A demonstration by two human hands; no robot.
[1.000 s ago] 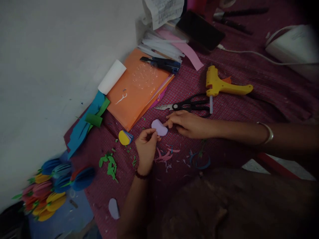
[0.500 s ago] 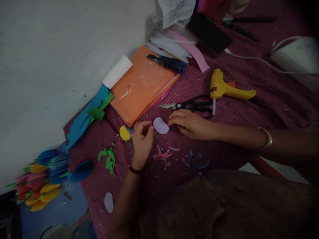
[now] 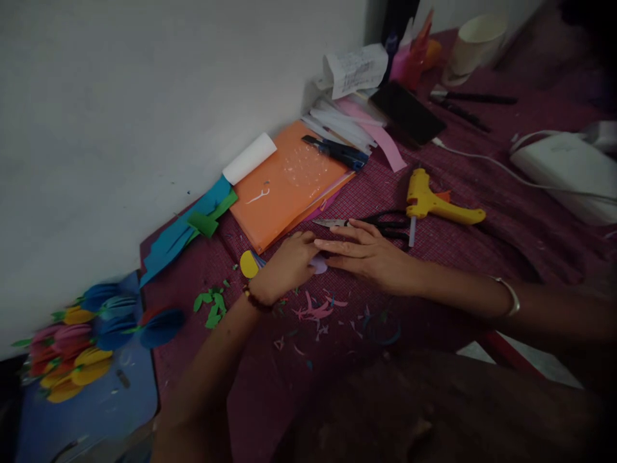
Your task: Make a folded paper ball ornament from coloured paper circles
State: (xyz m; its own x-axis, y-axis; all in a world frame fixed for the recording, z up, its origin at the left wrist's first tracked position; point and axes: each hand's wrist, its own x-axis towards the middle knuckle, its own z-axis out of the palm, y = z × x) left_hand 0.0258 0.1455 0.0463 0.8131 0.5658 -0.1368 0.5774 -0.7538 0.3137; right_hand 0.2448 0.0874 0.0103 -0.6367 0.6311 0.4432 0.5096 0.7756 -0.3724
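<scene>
The left hand [image 3: 288,267] and right hand [image 3: 373,260] meet over the lilac paper [image 3: 319,264], which lies on the cloth [image 3: 183,347] between them, mostly hidden. The left fingers bend down at its left edge; whether they pinch it, I cannot tell. The right fingers are spread and nearly straight, their tips close to the left knuckles; touching or just above is unclear.

The scissors [image 3: 393,226] lie just beyond the right hand, partly covered by its fingers. To the right of them is a yellow glue gun [image 3: 443,206]. Left of the left hand sits a yellow disc [image 3: 249,264], with green scraps [image 3: 213,308] farther left. Pink scraps [image 3: 315,310] lie on the near side of the hands.

On the far side, a cutter [image 3: 337,152] rests on orange paper [image 3: 274,199], with a white roll [image 3: 250,159] along its left edge. Pale sticks [image 3: 342,125] and a phone [image 3: 409,114] lie beyond. At the near left, coloured paper balls [image 3: 91,366] cluster on a blue board [image 3: 125,405].
</scene>
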